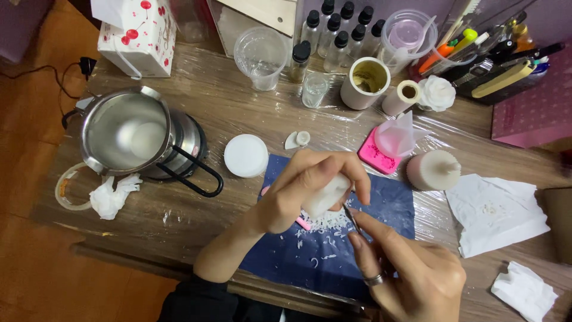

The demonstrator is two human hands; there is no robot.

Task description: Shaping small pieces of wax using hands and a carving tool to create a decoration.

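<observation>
Pot [128,134]: polished metal, glossy. Table [238,101]: wood under wrinkled clear plastic film, shiny. Mat [381,206]: matt blue, dusted with white shavings [325,223]. Candle [325,195]: matt white wax. Tissue [497,211]: crumpled paper.

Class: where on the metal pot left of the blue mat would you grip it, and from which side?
Grip the black loop handle of the pot, coming from the mat side. The handle juts out toward the mat, away from the steel wall, and nothing blocks it.

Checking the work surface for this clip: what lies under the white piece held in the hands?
Under the white piece lies a dark blue mat strewn with white shavings and a pink stick. The hands cover part of the mat, so what lies there is hidden.
</observation>
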